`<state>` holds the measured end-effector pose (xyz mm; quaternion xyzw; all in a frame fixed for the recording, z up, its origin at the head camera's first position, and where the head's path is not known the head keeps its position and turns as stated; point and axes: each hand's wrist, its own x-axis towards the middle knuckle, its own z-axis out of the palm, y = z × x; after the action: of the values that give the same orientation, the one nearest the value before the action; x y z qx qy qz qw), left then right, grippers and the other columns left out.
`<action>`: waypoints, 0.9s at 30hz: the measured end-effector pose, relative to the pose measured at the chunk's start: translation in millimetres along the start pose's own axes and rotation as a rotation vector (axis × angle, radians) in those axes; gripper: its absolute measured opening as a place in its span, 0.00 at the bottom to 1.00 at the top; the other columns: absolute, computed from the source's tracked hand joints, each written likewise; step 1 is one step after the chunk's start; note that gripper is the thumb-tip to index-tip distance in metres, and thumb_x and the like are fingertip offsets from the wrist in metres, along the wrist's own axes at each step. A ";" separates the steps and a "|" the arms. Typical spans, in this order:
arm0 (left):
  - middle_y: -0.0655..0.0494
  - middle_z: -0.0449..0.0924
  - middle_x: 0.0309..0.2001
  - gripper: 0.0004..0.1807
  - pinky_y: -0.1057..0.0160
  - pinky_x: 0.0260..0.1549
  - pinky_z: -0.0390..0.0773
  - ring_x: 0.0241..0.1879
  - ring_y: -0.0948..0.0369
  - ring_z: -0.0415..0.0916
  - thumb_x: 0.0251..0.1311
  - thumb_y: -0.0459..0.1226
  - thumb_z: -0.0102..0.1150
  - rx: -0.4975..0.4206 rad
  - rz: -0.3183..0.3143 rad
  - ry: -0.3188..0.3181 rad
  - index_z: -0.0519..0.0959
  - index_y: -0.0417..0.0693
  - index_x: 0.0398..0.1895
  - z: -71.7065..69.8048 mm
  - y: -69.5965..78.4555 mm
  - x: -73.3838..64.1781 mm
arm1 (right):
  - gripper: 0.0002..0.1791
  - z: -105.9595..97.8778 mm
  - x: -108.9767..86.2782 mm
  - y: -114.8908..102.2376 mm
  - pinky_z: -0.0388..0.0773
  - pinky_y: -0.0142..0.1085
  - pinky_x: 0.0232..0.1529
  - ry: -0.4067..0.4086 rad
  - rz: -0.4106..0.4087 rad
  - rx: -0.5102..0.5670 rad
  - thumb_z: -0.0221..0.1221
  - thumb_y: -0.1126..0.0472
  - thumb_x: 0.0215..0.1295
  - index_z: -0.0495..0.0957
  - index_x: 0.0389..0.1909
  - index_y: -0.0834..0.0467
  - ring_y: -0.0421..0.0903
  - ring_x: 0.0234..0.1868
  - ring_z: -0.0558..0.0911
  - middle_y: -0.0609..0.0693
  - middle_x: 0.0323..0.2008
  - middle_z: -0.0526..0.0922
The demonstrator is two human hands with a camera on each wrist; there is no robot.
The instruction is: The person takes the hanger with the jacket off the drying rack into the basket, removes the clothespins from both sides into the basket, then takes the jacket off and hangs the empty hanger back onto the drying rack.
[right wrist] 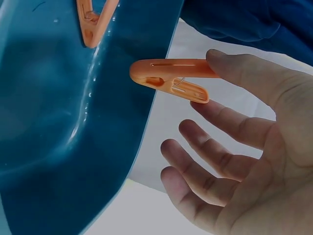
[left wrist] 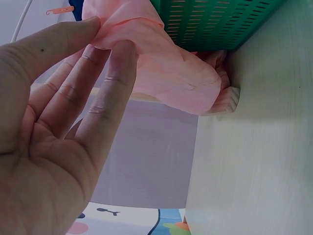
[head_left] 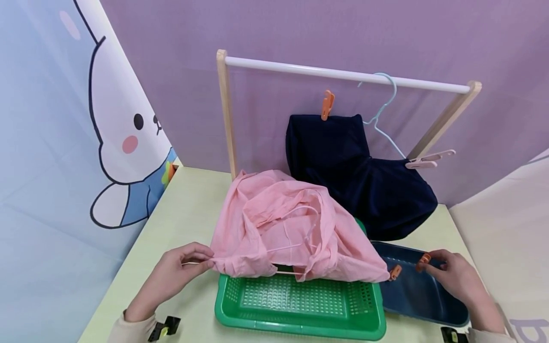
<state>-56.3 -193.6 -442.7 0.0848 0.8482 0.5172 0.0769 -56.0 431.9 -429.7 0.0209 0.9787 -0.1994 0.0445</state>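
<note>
My left hand (head_left: pixel 173 271) pinches the left edge of a pink garment (head_left: pixel 274 205) between thumb and index finger, seen close in the left wrist view. The garment lies bunched over the back of a green basket (head_left: pixel 300 329), with a pink hanger (head_left: pixel 285 247) showing among its folds. My right hand (head_left: pixel 459 276) holds an orange clothespin (right wrist: pixel 168 73) between thumb and index fingertip, above a dark blue tray (head_left: pixel 420 305). The other right fingers are loosely bent. A second orange clothespin (head_left: pixel 395 272) is beside the garment's right corner, overlapping the tray.
A drying rack with a white rail (head_left: pixel 309 70) stands behind. From it hang dark navy shorts (head_left: pixel 343 152) on a light blue hanger (head_left: pixel 379 112), with an orange clothespin (head_left: pixel 328 105) and a pale pink clothespin (head_left: pixel 429 160) at the waist. Printed cloth (head_left: pixel 47 143) borders the left.
</note>
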 end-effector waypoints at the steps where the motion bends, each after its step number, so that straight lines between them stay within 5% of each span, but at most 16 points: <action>1: 0.63 0.85 0.37 0.08 0.65 0.39 0.84 0.40 0.63 0.84 0.59 0.38 0.72 -0.002 -0.001 -0.002 0.83 0.52 0.41 -0.1 0.1 0.0 | 0.18 0.4 -0.7 0.7 0.66 0.36 0.24 0.004 -0.004 -0.003 0.65 0.63 0.64 0.78 0.47 0.73 0.47 0.27 0.72 0.58 0.33 0.82; 10: 0.63 0.85 0.37 0.09 0.66 0.39 0.83 0.40 0.63 0.83 0.59 0.38 0.72 0.002 -0.006 0.000 0.83 0.52 0.41 -0.6 -0.3 0.7 | 0.22 0.6 -3.0 2.6 0.75 0.41 0.28 0.002 0.007 -0.010 0.68 0.60 0.62 0.76 0.47 0.75 0.51 0.31 0.76 0.65 0.36 0.82; 18: 0.63 0.85 0.37 0.08 0.66 0.39 0.83 0.40 0.63 0.83 0.59 0.38 0.72 0.003 -0.017 -0.001 0.83 0.52 0.41 0.5 -0.3 1.1 | 0.26 -1.5 -2.8 -1.3 0.80 0.57 0.38 -0.004 0.017 -0.025 0.65 0.57 0.66 0.73 0.50 0.78 0.64 0.38 0.82 0.75 0.44 0.78; 23: 0.63 0.85 0.37 0.09 0.66 0.39 0.83 0.40 0.63 0.83 0.59 0.38 0.72 0.009 -0.028 -0.003 0.83 0.52 0.41 0.7 0.3 1.0 | 0.25 -4.5 -9.3 -23.1 0.78 0.61 0.40 0.046 0.019 -0.024 0.65 0.55 0.68 0.75 0.52 0.74 0.67 0.42 0.79 0.76 0.47 0.75; 27: 0.63 0.85 0.37 0.08 0.66 0.38 0.83 0.40 0.63 0.83 0.59 0.38 0.72 0.019 -0.021 0.001 0.84 0.52 0.41 -0.4 0.5 0.8 | 0.19 -1.5 -16.7 -55.9 0.80 0.56 0.39 0.171 -0.090 0.017 0.67 0.58 0.65 0.80 0.50 0.66 0.65 0.43 0.79 0.70 0.47 0.77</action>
<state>-57.1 -193.6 -442.1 0.0765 0.8539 0.5084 0.0812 -42.8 380.6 -405.0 -0.0056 0.9771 -0.2071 -0.0483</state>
